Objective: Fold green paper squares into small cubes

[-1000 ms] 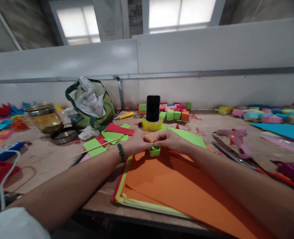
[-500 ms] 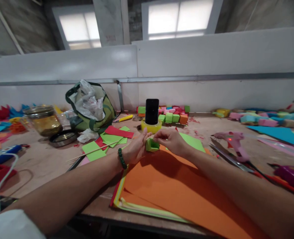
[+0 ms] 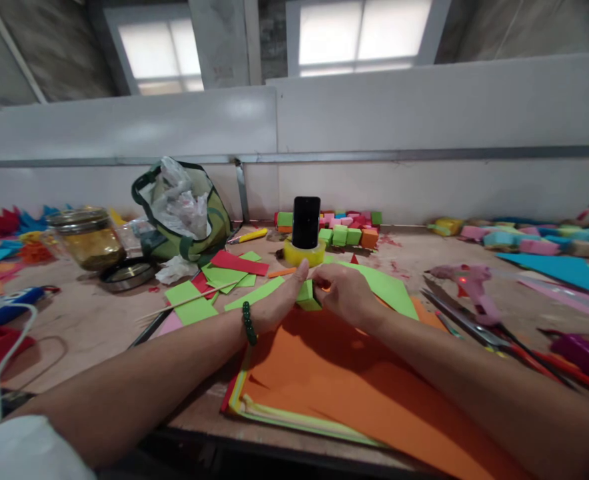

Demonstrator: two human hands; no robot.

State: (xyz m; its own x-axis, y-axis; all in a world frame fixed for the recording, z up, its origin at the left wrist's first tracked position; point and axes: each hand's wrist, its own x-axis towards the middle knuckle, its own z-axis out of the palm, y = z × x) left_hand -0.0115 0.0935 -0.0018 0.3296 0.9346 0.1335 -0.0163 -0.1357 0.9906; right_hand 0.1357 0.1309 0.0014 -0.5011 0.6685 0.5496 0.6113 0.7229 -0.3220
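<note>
Between my two hands is a small green paper box (image 3: 308, 295), held above the orange paper sheets (image 3: 354, 373). My left hand (image 3: 285, 297) grips the box's left side, thumb upward; a beaded bracelet is on that wrist. Curled fingers of my right hand (image 3: 343, 290) press on the box's right side, and their tips are partly hidden. Light green paper (image 3: 389, 283) lies behind my right hand, and another green strip (image 3: 257, 293) shows behind my left wrist.
A phone (image 3: 306, 222) stands in a yellow tape roll (image 3: 304, 253). Behind it sit several folded paper cubes (image 3: 347, 235). At right lie a pink glue gun (image 3: 467, 283) and scissors (image 3: 467, 321). Left are a glass jar (image 3: 87, 240), a bag (image 3: 194, 213) and a wooden skewer (image 3: 189, 301).
The green box has turned; its open hollow faced me before and now a closed side shows. My right-hand fingers have moved from its upper edge down to its right side.
</note>
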